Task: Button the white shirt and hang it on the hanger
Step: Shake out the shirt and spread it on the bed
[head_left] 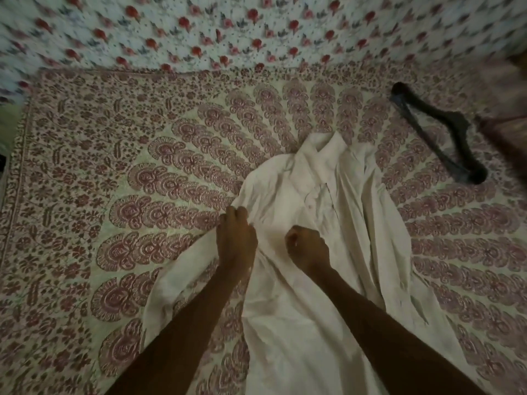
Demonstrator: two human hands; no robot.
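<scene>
A white shirt (328, 212) lies spread on a patterned bedspread (114, 181), collar pointing away from me, its front rumpled. My left hand (236, 235) is closed on the fabric at the shirt's left edge, near the sleeve. My right hand (306, 246) is a fist resting on the middle of the shirt front; whether it pinches cloth is hidden. A dark hanger (439, 129) lies flat on the bedspread to the upper right, apart from the shirt.
A floral cloth with red flowers (256, 29) covers the area beyond the bedspread. A dark brownish object (507, 138) sits at the right edge near the hanger. The bedspread's border runs along the left side.
</scene>
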